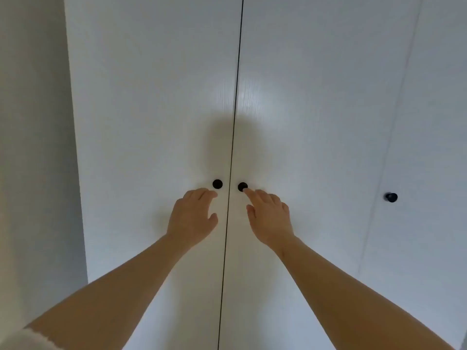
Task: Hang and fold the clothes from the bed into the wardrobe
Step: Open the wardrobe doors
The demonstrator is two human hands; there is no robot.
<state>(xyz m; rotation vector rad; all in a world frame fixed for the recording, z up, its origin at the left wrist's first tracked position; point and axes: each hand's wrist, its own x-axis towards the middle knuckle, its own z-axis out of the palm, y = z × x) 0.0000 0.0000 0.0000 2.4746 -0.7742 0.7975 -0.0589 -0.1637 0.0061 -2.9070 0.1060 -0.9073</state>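
1 knob [217,184] visible above left hand [192,215], right hand [270,218] partly hiding another

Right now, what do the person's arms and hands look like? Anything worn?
Left hand and right hand are bare: no gloves, rings or watch seen. A cream, fuzzy-edged sleeve ends at the left upper arm; the right arm shows none.

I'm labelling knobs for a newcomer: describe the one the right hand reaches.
Find the white wardrobe and the dark seam down its closed front. Two black knobs flank it; the right knob meets a fingertip of the right hand, the left knob stands untouched.
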